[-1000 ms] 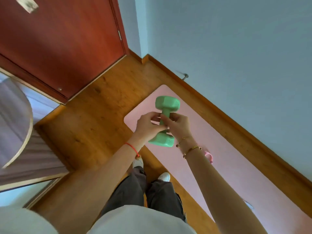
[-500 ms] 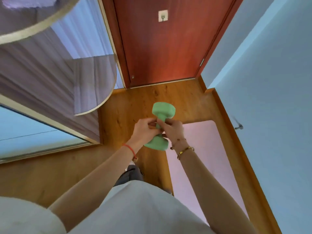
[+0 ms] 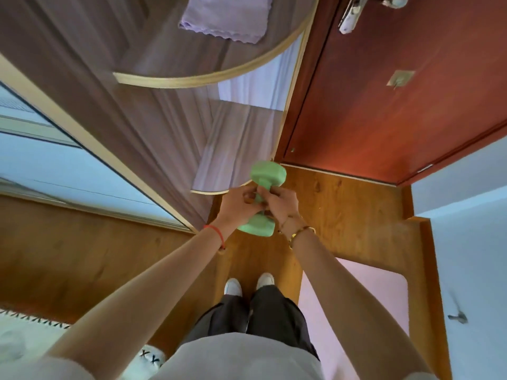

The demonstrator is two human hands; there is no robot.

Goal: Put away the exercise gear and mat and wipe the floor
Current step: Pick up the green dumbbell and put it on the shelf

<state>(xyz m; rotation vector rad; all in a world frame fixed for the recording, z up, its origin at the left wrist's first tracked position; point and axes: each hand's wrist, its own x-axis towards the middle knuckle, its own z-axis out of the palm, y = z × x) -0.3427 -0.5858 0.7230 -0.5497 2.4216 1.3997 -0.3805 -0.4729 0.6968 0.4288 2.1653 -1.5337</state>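
Observation:
A green dumbbell (image 3: 268,174) is held upright in front of me, above the wooden floor. My left hand (image 3: 238,204) and my right hand (image 3: 279,205) both grip its handle from either side, hiding the middle of it. The pink exercise mat (image 3: 367,292) lies on the floor to my lower right, beside the blue wall. A folded purple cloth (image 3: 226,17) rests on the upper rounded shelf at the top of the view.
A rounded corner shelf unit (image 3: 238,149) stands just left of the dumbbell, its lower shelf at hand height. A red-brown door (image 3: 397,111) is ahead on the right. My feet (image 3: 248,283) stand on the wooden floor. A white patterned rug (image 3: 24,338) lies at lower left.
I have turned left, away from the mat and toward the shelf unit and door. The dumbbell stays in both hands and is now close to the lower shelf.

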